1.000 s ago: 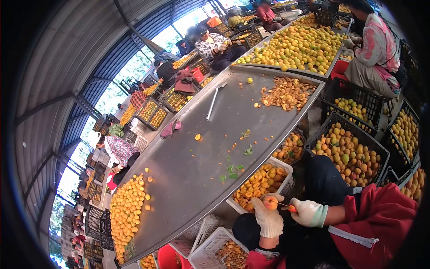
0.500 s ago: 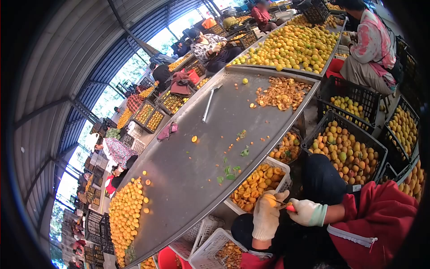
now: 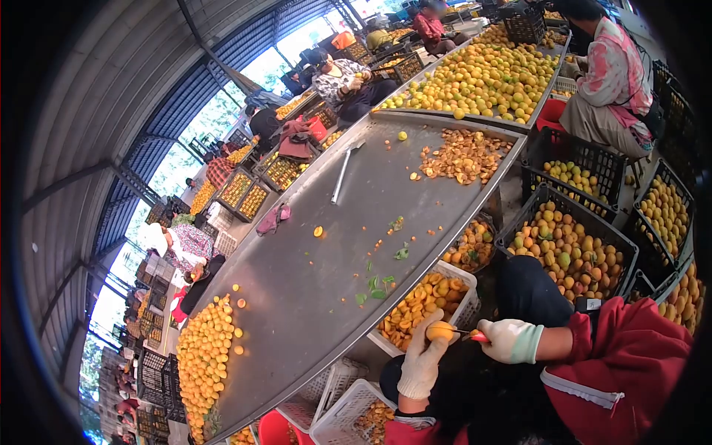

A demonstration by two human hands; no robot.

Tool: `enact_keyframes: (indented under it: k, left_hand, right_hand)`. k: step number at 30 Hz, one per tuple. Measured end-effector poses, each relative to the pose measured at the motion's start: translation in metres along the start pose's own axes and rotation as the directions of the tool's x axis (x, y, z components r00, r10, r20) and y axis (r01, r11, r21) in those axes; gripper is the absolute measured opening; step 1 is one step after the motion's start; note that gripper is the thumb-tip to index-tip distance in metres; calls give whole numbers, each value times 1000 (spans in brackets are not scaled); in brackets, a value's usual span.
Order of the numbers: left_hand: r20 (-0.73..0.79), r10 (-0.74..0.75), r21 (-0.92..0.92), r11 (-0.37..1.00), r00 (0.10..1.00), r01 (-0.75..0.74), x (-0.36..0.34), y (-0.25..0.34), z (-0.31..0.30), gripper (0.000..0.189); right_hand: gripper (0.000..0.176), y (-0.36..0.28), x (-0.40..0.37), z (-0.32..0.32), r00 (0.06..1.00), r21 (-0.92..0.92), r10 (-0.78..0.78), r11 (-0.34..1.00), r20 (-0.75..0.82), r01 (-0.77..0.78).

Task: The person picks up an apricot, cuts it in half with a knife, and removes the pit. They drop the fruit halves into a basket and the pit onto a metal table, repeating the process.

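Note:
My left hand [image 3: 421,363], in a pale work glove, is closed around an orange-yellow apricot [image 3: 440,331]. In my right hand [image 3: 510,343], also gloved, is a small knife [image 3: 480,337] with a red-orange handle. The thin dark blade points left and its tip meets the apricot's side. Just beyond my left hand, a white crate [image 3: 469,302] holds cut apricot halves [image 3: 424,305]. To the right of my knee, a black crate [image 3: 632,256] holds whole apricots [image 3: 567,248].
A long metal table [image 3: 297,297] slopes across the middle, bearing a whole-fruit pile [image 3: 204,356], cut pieces [image 3: 463,157], a metal-handled tool [image 3: 343,174] and a purple cloth [image 3: 274,220]. A red bucket [image 3: 276,429] and another white crate [image 3: 348,423] stand below. Several co-workers sit around.
My left hand has moved slightly left and up with the apricot, turning it. More of the knife blade shows between the hands now. The view has shifted slightly.

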State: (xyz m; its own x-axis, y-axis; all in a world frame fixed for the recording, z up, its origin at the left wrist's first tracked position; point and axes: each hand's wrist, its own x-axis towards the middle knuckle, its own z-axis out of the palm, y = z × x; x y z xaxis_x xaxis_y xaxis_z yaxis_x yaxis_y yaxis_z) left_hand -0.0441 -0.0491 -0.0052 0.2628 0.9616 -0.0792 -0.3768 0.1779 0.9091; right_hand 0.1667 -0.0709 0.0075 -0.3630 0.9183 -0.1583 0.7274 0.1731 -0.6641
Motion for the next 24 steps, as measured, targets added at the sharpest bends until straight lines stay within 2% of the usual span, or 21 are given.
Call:
enact_keyframes:
  k: [1, 2, 3, 4, 5, 6, 7, 8, 10, 14, 16, 18, 19, 20, 21, 22, 24]
  left_hand:
    - [65, 49, 307, 949, 997, -67, 2, 6, -1, 47]
    - [141, 77, 578, 803, 987, -145, 2, 10, -1, 44]
    - [120, 119, 469, 868, 986, -162, 0, 6, 7, 43]
    - [121, 119, 469, 868, 985, -163, 1, -4, 11, 43]
    - [93, 102, 145, 983, 990, -115, 0, -16, 16, 48]
    - [74, 72, -199, 978, 995, -56, -1, -28, 21, 53]
    - [33, -29, -403, 914, 999, 40, 1, -35, 30, 63]
    - [34, -30, -406, 913, 999, 42, 2, -40, 34, 63]
    - [69, -15, -578, 814, 998, 52, 3, -45, 40, 66]
    - [70, -118, -454, 880, 991, 137, 7, -42, 22, 70]
    - [40, -81, -470, 878, 996, 91, 10, -40, 19, 67]
    - [13, -39, -331, 943, 999, 41, 9, -32, 16, 59]
    - [35, -8, -187, 982, 999, 14, 10, -28, 15, 48]
    - [37, -8, -186, 982, 999, 15, 10, -23, 16, 48]
    - [0, 14, 141, 990, 1000, -14, 9, -18, 19, 47]
    - [-29, 49, 454, 891, 998, -31, 8, -15, 22, 46]
    - [-60, 97, 420, 905, 994, -63, 11, -29, 31, 48]
  right_hand:
    - [21, 0, 0, 1, 1000, 7, 3, 1000, 0, -3]
    - [21, 0, 0, 2, 1000, 13, 4, 1000, 0, -4]
    - [21, 1, 1, 5, 1000, 13, 4, 1000, 0, -4]
    - [24, 2, 1, 12, 1000, 49, 2, 999, -17, -1]
    - [27, 3, 0, 19, 999, 86, 2, 996, -35, 1]
    - [27, 5, -1, 27, 999, 90, 7, 996, -35, -4]
    - [31, 7, -1, 34, 996, 143, -10, 990, -89, 22]
    - [35, 9, -1, 39, 989, 192, -24, 980, -143, 52]
    - [41, 12, 0, 40, 992, 164, -13, 986, -127, 34]
    - [31, 13, 4, 25, 996, 78, 47, 996, -72, -42]
    - [27, 13, 6, 18, 997, 52, 68, 997, -43, -65]
    - [22, 10, 5, 12, 997, 38, 68, 997, -27, -67]
    - [22, 10, 7, 11, 997, 52, 69, 996, -35, -67]
    - [22, 11, 8, 12, 997, 52, 71, 996, -37, -69]
    - [22, 11, 8, 13, 997, 62, 65, 996, -48, -62]
    - [22, 11, 8, 14, 997, 71, 58, 996, -56, -54]
    - [23, 10, 6, 18, 995, 76, 58, 996, -83, -52]
